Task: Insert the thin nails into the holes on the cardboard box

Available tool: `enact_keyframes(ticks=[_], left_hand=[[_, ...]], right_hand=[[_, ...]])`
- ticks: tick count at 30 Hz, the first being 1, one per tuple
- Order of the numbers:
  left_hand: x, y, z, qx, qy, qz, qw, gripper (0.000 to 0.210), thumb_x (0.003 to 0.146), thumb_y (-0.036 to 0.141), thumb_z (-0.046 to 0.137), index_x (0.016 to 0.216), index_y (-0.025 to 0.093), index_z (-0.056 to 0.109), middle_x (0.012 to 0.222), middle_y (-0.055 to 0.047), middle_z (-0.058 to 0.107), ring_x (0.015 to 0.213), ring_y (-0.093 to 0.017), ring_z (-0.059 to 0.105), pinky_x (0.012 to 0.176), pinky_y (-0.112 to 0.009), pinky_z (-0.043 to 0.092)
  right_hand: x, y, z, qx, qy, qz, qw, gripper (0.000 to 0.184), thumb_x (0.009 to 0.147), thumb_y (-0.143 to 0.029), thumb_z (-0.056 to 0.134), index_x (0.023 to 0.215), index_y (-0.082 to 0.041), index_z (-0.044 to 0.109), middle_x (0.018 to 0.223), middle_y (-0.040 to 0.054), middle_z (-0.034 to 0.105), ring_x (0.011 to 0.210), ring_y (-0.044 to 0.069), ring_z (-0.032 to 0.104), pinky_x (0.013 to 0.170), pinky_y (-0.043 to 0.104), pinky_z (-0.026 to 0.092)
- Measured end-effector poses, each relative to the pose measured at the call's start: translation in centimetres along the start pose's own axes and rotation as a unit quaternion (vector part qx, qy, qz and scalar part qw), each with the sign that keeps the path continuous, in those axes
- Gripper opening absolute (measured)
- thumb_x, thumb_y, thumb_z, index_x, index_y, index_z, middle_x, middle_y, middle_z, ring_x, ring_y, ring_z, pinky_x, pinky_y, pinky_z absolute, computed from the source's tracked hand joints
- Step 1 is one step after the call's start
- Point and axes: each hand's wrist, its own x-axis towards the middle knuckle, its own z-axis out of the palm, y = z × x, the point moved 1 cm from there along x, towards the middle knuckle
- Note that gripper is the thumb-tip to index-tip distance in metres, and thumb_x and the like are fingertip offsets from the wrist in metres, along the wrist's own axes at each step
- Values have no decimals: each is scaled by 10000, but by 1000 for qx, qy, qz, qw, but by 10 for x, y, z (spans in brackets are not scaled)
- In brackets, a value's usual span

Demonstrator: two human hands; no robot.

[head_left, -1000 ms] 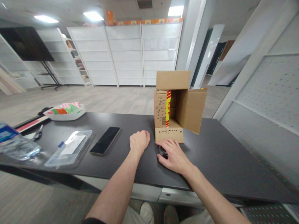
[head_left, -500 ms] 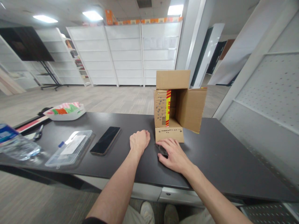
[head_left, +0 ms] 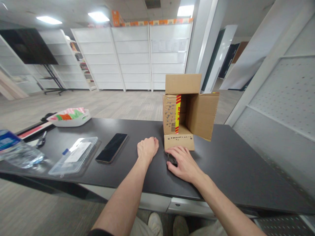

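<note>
My right hand (head_left: 183, 164) lies on the dark tabletop, its fingers and thumb closed round a small black object with thin pale stripes (head_left: 172, 159). Most of that object is covered by the palm and fingers, so its kind does not show. Just beyond these fingertips stands an open cardboard box (head_left: 169, 113), its front flap folded down onto the table. To the left of the box, my left hand (head_left: 147, 148) rests as a closed fist, back of the hand up. Nothing shows in it.
A black phone (head_left: 112, 148) lies left of my left hand. Beside it are a clear plastic case (head_left: 73, 157) and a water bottle (head_left: 19, 150) on its side. Farther back sits a white basket (head_left: 71, 122) with colourful contents. A perforated white panel (head_left: 283, 88) borders the right.
</note>
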Motion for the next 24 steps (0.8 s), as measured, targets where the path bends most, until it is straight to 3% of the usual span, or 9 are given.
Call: enact_keyframes(ticks=[14,24], left_hand=[[-1,0,-2,5,16,8,1000,509,904,404,252,899,176,707,850,-151,698,824,-283,673,731,-385,481],[-2,2,-5,4,-4,-3,1000,511,911,403,254,937,168,707,883,-158,695,859,-269,669,766,-363,472]], right_hand=[[0,0,2,1,1,7,1000,310,828,-262,534,1124,-195,597,1084,77,639,1039,224,503,924,380,349],[1,1,4,4,6,5,1000,276,859,-279,515,1102,-189,609,1079,78,647,1032,215,519,915,378,360]])
